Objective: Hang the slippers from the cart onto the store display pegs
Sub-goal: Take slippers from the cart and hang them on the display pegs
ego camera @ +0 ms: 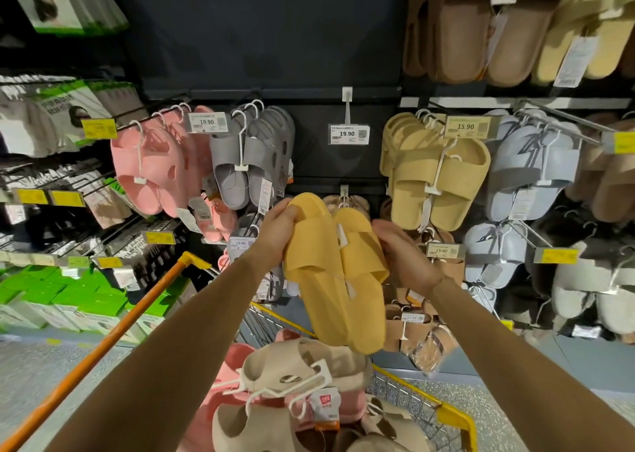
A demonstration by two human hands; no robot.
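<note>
A pair of yellow slippers (pixel 335 273) joined by a white hanger is held up in front of the dark display wall, above the cart. My left hand (pixel 275 235) grips the top of the left slipper. My right hand (pixel 405 255) curls round the right slipper's side. Just above the pair, a bare peg (pixel 347 108) juts from the wall and carries a 19.90 price tag (pixel 348 133). The wire cart (pixel 429 407) with a yellow rim holds beige slippers (pixel 292 376) and pink slippers (pixel 237 359) on white hangers.
Pink slippers (pixel 154 170) and grey slippers (pixel 247 163) hang left of the bare peg, tan slippers (pixel 436 173) and light blue slippers (pixel 529 170) right of it. Brown slippers (pixel 419 331) hang lower down. Shelves of boxed goods (pixel 62 297) stand at left. The cart's orange handle (pixel 103 341) crosses below my left arm.
</note>
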